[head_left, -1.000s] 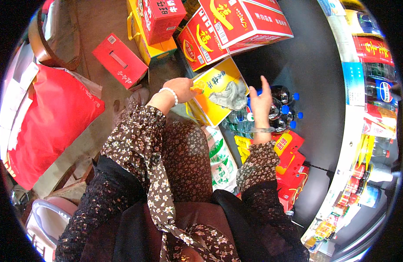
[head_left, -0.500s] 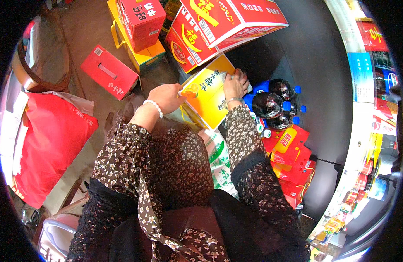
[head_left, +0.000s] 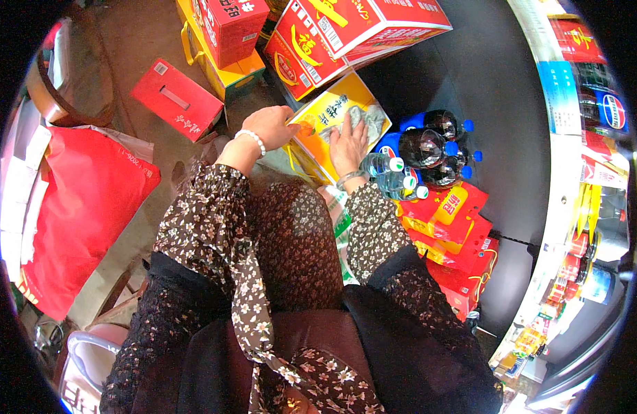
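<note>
A yellow and white carton (head_left: 342, 103) with printed fruit stands tilted in front of my body. My left hand (head_left: 265, 129) is closed on its left edge, thumb and fingers pinching the side. On the carton's top lies a crumpled grey cloth (head_left: 375, 121). My right hand (head_left: 350, 146) presses down on this cloth with its fingers stretched, pinning it to the printed face. Part of the cloth is hidden under the fingers.
Right of the carton stand dark cola bottles (head_left: 423, 147) and clear bottles (head_left: 382, 164). Red gift packs (head_left: 453, 210) lie nearer. Large red cartons (head_left: 394, 27) are stacked beyond. A red box (head_left: 177, 100) with a handle and a red bag (head_left: 91, 207) are at left; shelves line the right.
My right hand has slid left and nearer across the carton's top with the cloth, from its right edge. The clear bottles show more fully. My left hand still grips the left edge.
</note>
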Motion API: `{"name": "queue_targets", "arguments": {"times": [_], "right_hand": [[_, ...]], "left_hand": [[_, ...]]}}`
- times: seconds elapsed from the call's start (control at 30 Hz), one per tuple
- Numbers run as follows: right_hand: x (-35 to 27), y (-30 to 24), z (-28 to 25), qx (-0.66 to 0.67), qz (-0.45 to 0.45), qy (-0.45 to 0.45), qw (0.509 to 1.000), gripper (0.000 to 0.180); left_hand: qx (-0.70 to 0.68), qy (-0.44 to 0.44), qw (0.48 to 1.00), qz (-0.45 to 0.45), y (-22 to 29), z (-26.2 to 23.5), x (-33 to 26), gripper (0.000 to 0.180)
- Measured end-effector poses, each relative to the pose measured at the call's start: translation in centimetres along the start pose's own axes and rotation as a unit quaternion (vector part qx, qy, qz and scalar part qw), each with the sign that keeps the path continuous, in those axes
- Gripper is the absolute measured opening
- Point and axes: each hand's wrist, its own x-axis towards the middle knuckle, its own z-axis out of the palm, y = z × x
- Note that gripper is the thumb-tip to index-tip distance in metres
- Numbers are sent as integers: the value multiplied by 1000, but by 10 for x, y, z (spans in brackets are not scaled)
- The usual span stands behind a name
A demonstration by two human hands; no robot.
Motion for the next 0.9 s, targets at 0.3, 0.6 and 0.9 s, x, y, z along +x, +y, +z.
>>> {"name": "queue_targets", "arguments": {"times": [0.3, 0.6, 0.9], "right_hand": [[-41, -33, -23, 101, -111, -61, 987, 45], [11, -15, -81, 645, 152, -206, 720, 24], [3, -38, -27, 76, -299, -72, 948, 44]], "left_hand": [[-15, 6, 1000, 12, -2, 10, 6, 40], [0, 54, 998, -12, -36, -2, -1, 35], [23, 103, 989, -107, -53, -42, -23, 38]]}}
